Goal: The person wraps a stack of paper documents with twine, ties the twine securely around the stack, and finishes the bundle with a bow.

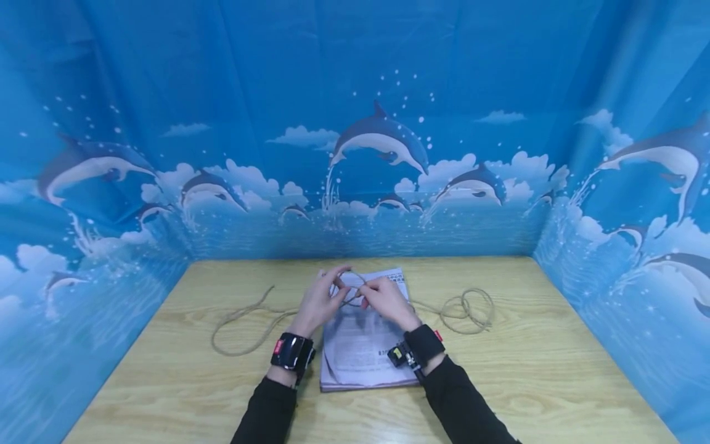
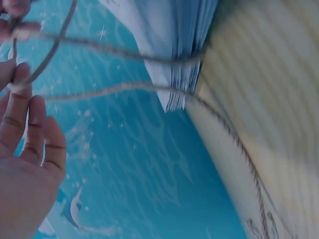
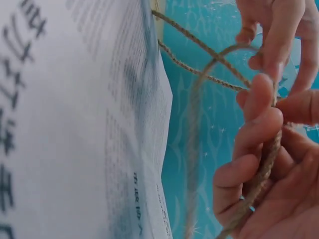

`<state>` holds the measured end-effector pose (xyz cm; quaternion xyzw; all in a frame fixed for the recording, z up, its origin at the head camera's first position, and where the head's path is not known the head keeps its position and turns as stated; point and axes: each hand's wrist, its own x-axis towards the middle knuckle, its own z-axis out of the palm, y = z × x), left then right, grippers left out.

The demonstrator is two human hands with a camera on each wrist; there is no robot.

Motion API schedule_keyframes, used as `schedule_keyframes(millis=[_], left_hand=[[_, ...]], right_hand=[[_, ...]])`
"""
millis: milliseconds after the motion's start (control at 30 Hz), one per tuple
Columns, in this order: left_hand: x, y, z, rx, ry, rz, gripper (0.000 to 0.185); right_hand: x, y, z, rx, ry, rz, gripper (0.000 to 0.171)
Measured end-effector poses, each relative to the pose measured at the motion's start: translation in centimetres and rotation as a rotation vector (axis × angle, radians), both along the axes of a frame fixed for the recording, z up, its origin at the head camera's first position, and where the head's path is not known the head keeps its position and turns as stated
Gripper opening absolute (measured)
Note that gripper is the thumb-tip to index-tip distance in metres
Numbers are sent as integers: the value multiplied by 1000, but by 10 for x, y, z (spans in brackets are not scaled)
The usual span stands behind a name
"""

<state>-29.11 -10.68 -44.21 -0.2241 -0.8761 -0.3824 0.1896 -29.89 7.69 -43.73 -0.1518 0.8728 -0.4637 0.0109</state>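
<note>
A stack of newspapers (image 1: pixel 363 345) lies on the table, with a thin brown rope (image 3: pixel 269 158) running around it. Above the stack's far part, my left hand (image 1: pixel 317 303) pinches the rope between thumb and forefinger, its other fingers loosely bent in the left wrist view. Close beside it, my right hand (image 1: pixel 386 301) grips the rope with curled fingers and thumb. In the right wrist view the rope crosses itself and makes a loop between the hands. Two strands (image 2: pixel 119 50) stretch from the hands to the stack's edge in the left wrist view.
One loose rope end lies in a wide curve on the wooden table (image 1: pixel 183 394) to the left; another lies coiled on the right. A blue dolphin-print curtain (image 1: pixel 355 234) stands around the table's back and sides.
</note>
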Motion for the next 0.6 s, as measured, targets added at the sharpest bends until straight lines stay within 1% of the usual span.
schedule_keyframes(millis=[67, 133, 200, 233, 333, 433, 500, 600], left_hand=[[0, -4, 1, 46, 16, -4, 27], [1, -8, 3, 87, -12, -24, 15], [2, -10, 5, 103, -85, -52, 11], [3, -11, 6, 98, -138, -69, 12], [4, -11, 6, 30, -274, -128, 17], [6, -9, 7, -61, -371, -189, 18], [8, -8, 7, -100, -407, -226, 19], [8, -6, 5, -135, -428, -261, 18]], right_hand=[[-1, 1, -2, -65, -40, -16, 28], [-3, 1, -5, -138, -90, -28, 28], [-4, 2, -7, -217, -145, -31, 28], [-5, 2, -8, -250, -167, -30, 28], [-7, 3, -9, -328, -230, -19, 31], [-7, 5, -9, -381, -289, 3, 32], [-8, 7, -9, -413, -335, 26, 33], [-10, 11, -10, -477, -409, 83, 36]])
